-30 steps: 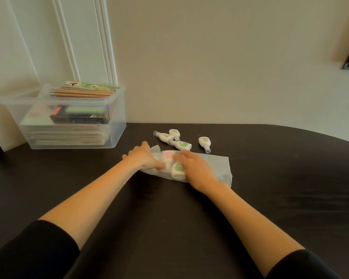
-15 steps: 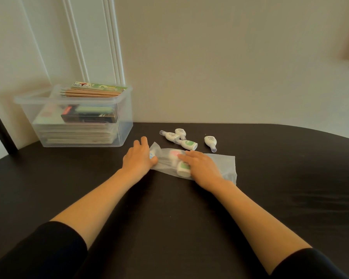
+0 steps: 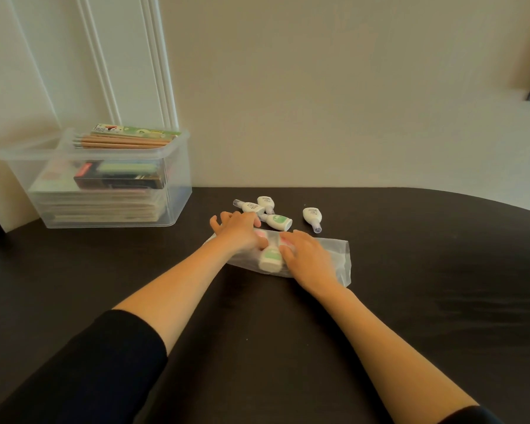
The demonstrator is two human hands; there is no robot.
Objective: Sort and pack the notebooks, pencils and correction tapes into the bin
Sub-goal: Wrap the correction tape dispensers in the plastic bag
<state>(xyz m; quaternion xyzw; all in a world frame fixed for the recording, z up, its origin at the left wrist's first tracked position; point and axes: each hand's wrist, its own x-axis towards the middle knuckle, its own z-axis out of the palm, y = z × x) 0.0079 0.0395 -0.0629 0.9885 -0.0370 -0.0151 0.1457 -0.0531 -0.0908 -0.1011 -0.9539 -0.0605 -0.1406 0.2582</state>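
A translucent plastic bag (image 3: 338,255) lies flat on the dark table (image 3: 410,301) with correction tapes inside: a green-labelled one (image 3: 270,259) and a pink one partly hidden under my hands. My left hand (image 3: 237,232) rests on the bag's left end with fingers spread. My right hand (image 3: 306,260) lies flat on the bag's middle, fingertips against the tapes. Several loose correction tapes (image 3: 277,221) lie just beyond the bag, one (image 3: 312,216) apart to the right. The clear bin (image 3: 178,179) at the far left holds stacked notebooks (image 3: 104,206), a pencil box and pencils (image 3: 120,141).
The bin stands against the wall at the table's back left corner. The table's curved edge runs along the right. A dark object shows at the upper right edge of the view.
My left hand has slid right, further onto the bag, toward the tapes inside. My right hand stays on the bag. The view has shifted slightly.
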